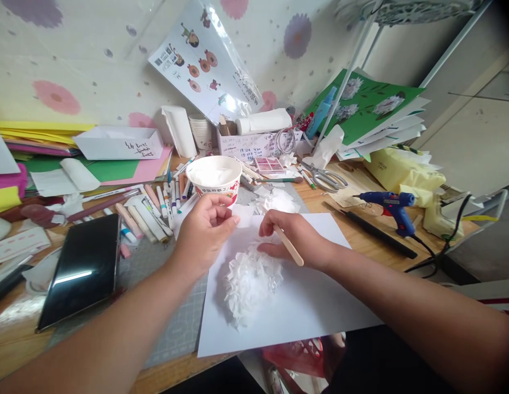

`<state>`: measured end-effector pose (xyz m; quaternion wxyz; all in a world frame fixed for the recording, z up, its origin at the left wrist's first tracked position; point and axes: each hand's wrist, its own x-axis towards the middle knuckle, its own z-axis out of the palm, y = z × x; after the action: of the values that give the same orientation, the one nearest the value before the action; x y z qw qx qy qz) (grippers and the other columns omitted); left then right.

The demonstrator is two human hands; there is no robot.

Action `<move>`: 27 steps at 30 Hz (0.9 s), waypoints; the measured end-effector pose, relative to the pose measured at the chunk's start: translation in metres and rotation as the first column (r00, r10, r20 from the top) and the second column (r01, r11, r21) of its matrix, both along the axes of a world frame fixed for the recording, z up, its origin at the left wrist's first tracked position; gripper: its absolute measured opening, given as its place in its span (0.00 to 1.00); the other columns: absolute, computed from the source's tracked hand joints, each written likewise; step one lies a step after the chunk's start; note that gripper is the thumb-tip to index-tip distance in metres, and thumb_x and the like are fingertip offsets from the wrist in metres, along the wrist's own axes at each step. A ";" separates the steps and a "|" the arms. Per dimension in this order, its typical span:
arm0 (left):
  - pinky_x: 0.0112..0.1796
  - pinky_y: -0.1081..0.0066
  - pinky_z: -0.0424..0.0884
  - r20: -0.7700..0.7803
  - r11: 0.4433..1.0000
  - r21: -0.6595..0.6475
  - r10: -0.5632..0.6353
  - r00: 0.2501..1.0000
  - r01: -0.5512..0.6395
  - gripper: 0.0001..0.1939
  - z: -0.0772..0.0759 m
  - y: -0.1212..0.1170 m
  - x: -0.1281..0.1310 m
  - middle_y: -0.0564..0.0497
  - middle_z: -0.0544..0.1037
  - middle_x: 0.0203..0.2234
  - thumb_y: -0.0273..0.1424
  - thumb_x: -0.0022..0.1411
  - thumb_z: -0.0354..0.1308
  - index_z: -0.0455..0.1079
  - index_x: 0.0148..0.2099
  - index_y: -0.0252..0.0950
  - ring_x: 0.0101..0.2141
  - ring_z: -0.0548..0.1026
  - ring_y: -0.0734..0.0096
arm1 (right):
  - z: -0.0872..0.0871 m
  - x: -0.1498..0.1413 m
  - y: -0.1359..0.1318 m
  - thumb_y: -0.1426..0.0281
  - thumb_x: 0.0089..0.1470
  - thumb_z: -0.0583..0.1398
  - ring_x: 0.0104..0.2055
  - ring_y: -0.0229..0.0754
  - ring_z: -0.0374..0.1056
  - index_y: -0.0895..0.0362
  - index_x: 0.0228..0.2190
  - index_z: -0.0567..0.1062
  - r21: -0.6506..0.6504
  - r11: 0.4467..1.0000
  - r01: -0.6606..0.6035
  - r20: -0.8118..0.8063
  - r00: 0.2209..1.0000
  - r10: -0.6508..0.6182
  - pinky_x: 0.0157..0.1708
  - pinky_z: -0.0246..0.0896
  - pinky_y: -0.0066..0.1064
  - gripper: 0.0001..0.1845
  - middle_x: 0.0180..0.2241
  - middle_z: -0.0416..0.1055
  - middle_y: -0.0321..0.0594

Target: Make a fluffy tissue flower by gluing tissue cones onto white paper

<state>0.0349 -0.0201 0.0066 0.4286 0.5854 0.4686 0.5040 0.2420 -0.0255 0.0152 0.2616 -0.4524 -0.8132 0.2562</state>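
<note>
My left hand (207,230) pinches a small white paper square (242,215) just in front of a paper tub (215,172) with white stuff inside. A flat wooden craft stick (289,246) is gripped in my right hand (291,235); its rounded end points down towards me, and its other end is hidden by my fingers. Below both hands, a round cluster of crumpled white paper pieces (250,284) lies on a white sheet (312,306). Beyond my right hand is a loose pile of white paper pieces (279,201).
Several markers (150,210) lie left of the tub, near a black tablet (84,268). To the right are scissors (326,176), a black-handled tool (377,232) and a blue glue gun (392,210) with its cord. A white box (119,142) stands back left.
</note>
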 end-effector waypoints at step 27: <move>0.27 0.76 0.64 -0.713 0.925 0.161 -0.132 0.689 0.344 0.05 0.026 -0.056 0.018 0.61 0.74 0.22 0.27 0.59 0.58 0.71 0.31 0.41 0.25 0.71 0.77 | 0.031 0.066 -0.114 0.70 0.62 0.58 0.32 0.39 0.70 0.51 0.38 0.74 0.036 0.994 0.108 -0.335 0.938 -0.090 0.28 0.66 0.29 0.05 0.32 0.73 0.38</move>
<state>0.0533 -0.0760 0.0321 0.1976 0.8414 0.4363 0.2502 0.3081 -0.1394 0.0464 0.4196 -0.4357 -0.7402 0.2935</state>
